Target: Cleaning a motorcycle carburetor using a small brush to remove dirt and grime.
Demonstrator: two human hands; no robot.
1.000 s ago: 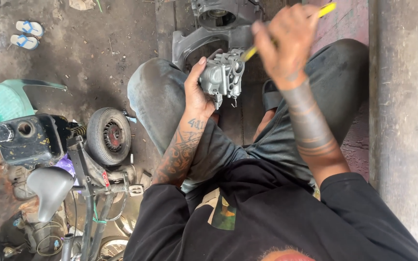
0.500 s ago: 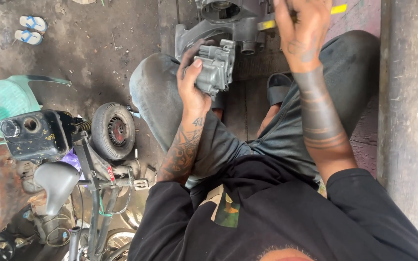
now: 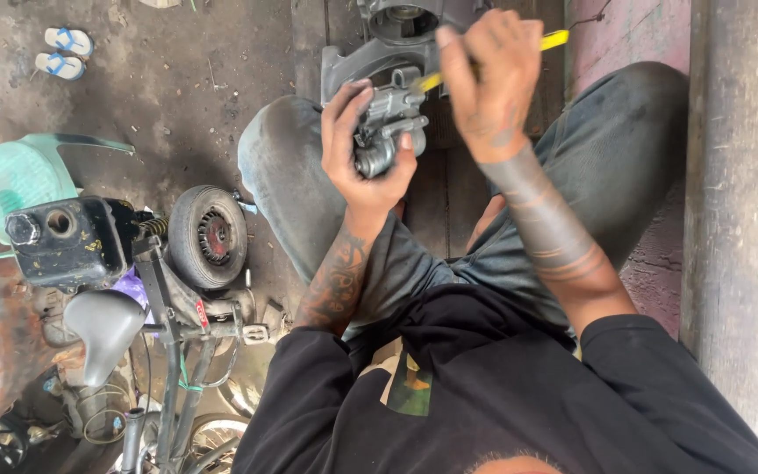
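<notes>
The left hand (image 3: 363, 149) held a small grey metal engine part (image 3: 388, 127), which looked like a carburetor, up in front of the person's chest and above the knees. The fingers were wrapped around its left side and the thumb pressed on its lower right side, so the part sat firmly in the closed grip. The right hand (image 3: 489, 75) was just beside it, a little higher, and it was closed around a yellow tool (image 3: 554, 39) with a thin handle. One yellow end came out on the right of the fist and a short yellow piece showed on the left, near the top of the metal part. The right hand was a little blurred, so I cannot tell if the tool tip touched the part. Both forearms had dark tattoos, and the person wore a black sweatshirt (image 3: 484, 395) and grey trousers (image 3: 309, 175). Behind the hands, on the ground between the knees, a bigger grey engine housing (image 3: 396, 35) lay. On the left side there were a small wheel (image 3: 208, 235) of a dismantled little vehicle, a black fuel tank (image 3: 63, 241), a green plastic chair (image 3: 15, 175) and, far at the top, a pair of sandals (image 3: 61, 53) on the dirty concrete floor (image 3: 177, 105).
</notes>
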